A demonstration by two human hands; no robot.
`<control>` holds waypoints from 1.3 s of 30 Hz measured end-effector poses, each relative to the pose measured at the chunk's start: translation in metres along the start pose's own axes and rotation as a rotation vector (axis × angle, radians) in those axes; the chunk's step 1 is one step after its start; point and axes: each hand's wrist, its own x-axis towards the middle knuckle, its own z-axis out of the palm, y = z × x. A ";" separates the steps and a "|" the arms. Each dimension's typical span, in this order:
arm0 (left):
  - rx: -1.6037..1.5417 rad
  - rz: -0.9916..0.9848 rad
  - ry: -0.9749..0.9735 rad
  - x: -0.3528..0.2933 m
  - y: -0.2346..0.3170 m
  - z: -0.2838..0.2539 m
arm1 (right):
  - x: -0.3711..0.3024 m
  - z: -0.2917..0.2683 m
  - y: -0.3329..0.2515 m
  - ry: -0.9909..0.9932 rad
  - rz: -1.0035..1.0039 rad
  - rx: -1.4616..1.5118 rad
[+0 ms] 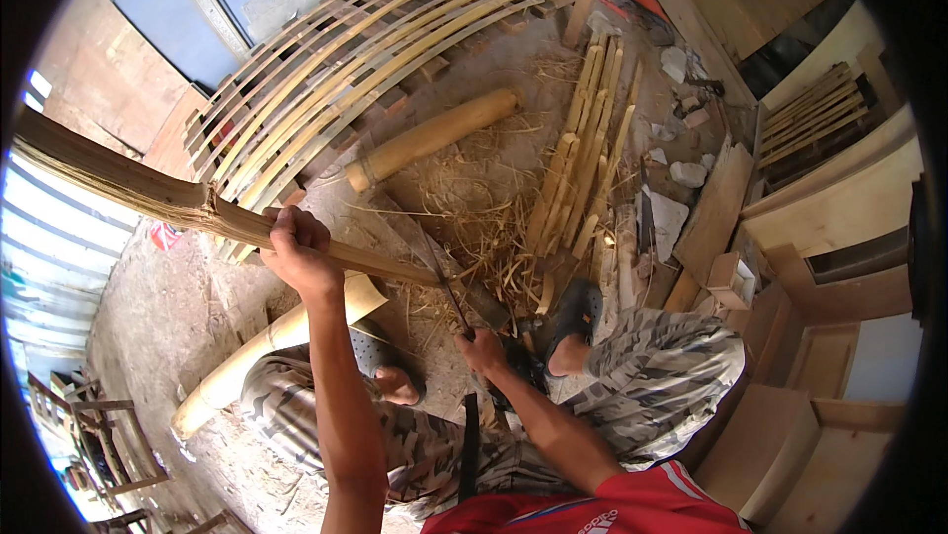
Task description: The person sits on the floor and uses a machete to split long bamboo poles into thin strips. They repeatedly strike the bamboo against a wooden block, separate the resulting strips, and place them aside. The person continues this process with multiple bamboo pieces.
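My left hand is closed around a long split bamboo pole that slants down from the upper left, its far part rough and splintered. The pole's lower end reaches a long-bladed knife. In my right hand is the knife's handle, and the thin dark blade points away from me against the bamboo. A dark wooden block lies just beyond the right hand, partly hidden. Curled bamboo shavings cover the floor around the pole's end.
A rack of bamboo slats rests on bricks at the back. One bamboo log lies before it, another pale piece beside my left leg. Bundled bamboo strips lie right of centre. Wooden boxes stand at right.
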 end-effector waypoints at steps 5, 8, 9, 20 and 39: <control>-0.087 -0.005 -0.023 -0.005 0.000 -0.001 | -0.006 0.012 -0.021 0.228 -0.396 -0.159; -0.085 -0.030 -0.077 -0.009 -0.001 0.010 | 0.018 0.024 0.035 0.270 -0.106 -0.346; -0.076 -0.027 -0.068 -0.008 0.000 0.009 | 0.018 0.021 0.031 0.240 -0.083 -0.330; -0.103 -0.026 -0.093 -0.021 0.003 0.021 | -0.001 -0.012 -0.016 -0.222 0.373 0.607; -0.136 -0.047 -0.108 -0.012 0.002 0.008 | 0.019 -0.018 0.016 -0.344 0.309 0.477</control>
